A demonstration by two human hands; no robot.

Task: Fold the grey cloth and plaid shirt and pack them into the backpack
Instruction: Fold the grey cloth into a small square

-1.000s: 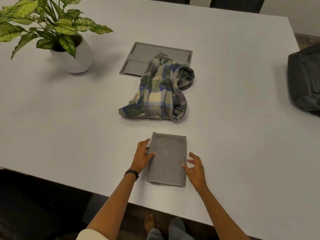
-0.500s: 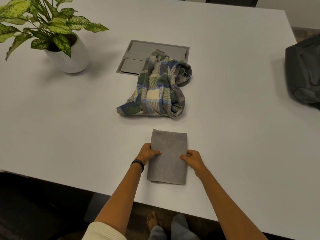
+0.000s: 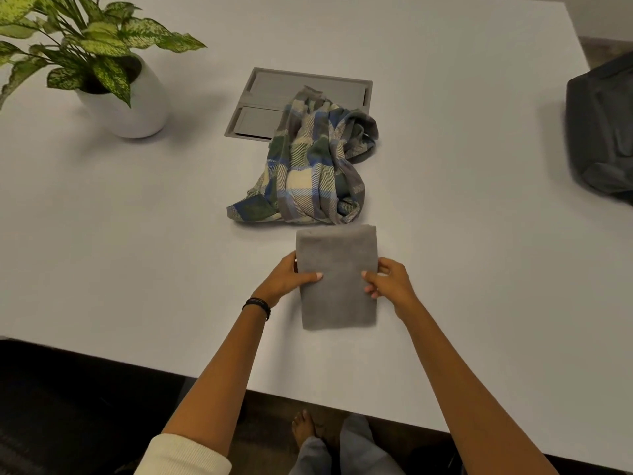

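The grey cloth (image 3: 337, 269) is folded into a narrow rectangle and held just above the white table (image 3: 137, 234), near its front edge. My left hand (image 3: 284, 281) pinches its left side, thumb on top. My right hand (image 3: 388, 282) pinches its right side the same way. The plaid shirt (image 3: 311, 166) lies crumpled in a heap right behind the cloth, its near hem almost touching the cloth's far edge. The dark grey backpack (image 3: 603, 132) sits at the table's far right, cut off by the frame edge.
A potted plant in a white pot (image 3: 126, 101) stands at the back left. A grey cable hatch (image 3: 270, 94) is set into the table, partly under the shirt. Dark floor lies below the table's front edge.
Both hands went from resting flat beside the cloth to gripping its sides. The cloth has lifted and shifted away from me, toward the plaid shirt.
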